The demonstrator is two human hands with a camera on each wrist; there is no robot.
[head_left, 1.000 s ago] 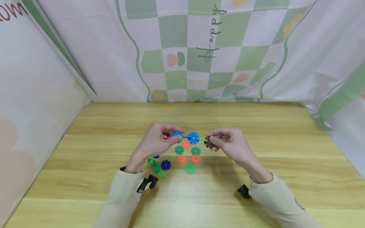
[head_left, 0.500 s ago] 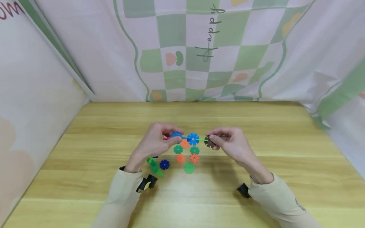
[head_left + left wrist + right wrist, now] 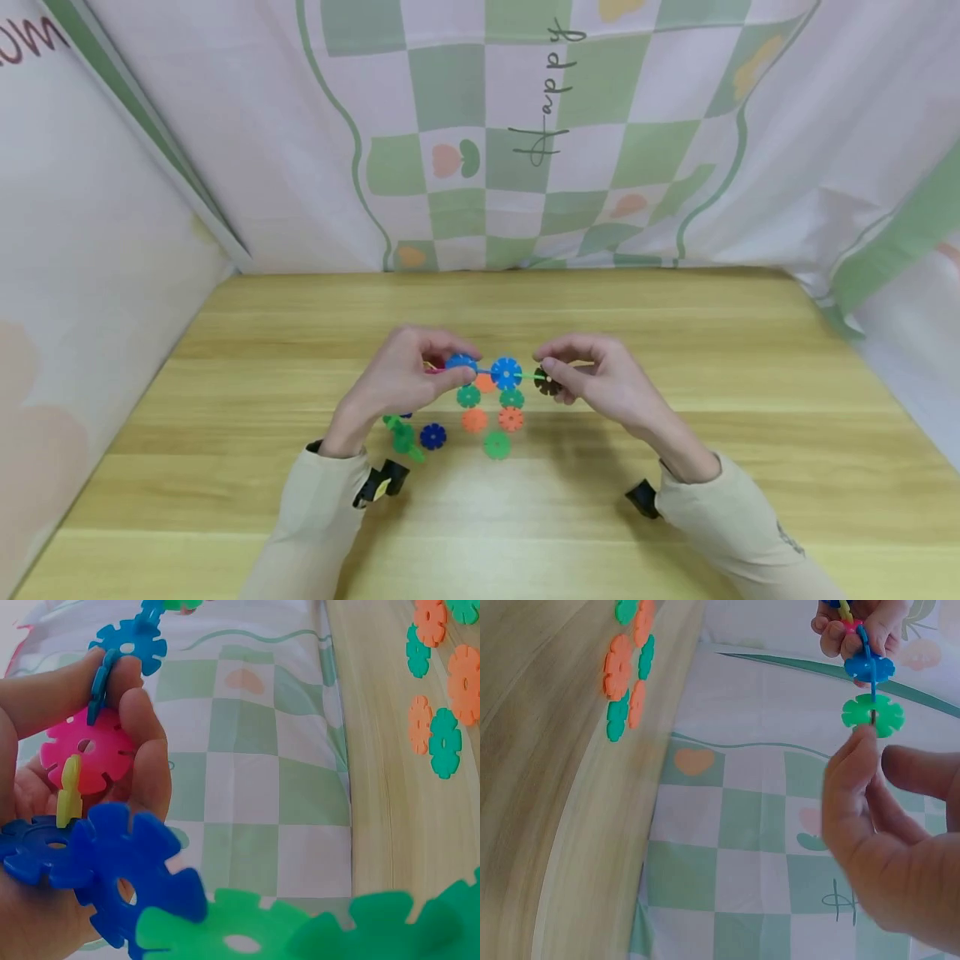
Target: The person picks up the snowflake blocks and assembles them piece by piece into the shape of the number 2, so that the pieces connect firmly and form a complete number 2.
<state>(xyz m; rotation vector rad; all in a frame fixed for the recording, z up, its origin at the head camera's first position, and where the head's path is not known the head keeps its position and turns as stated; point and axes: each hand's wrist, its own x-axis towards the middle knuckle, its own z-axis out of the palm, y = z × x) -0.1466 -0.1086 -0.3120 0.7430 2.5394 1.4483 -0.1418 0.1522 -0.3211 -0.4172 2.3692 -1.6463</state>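
My left hand pinches a light-blue notched disc between thumb and fingers. It belongs to a chain of interlocking snowflake discs held above the table. In the left wrist view, a pink disc, a yellow one and dark-blue ones hang by the palm, with green discs below. Rightward, the chain continues with another light-blue disc, a green disc and a brown disc. My right hand is at the brown disc, its thumb apart from the fingers in the right wrist view.
Under the hands, orange discs, teal discs and a light-green disc lie on the wooden table. A patterned curtain closes off the back. Black wrist cameras stick out from the cuffs.
My right thumb and fingers have loosened and spread at the brown disc, which now shows more fully. The left hand keeps its pinch, and the chain sits slightly lower in the head view.
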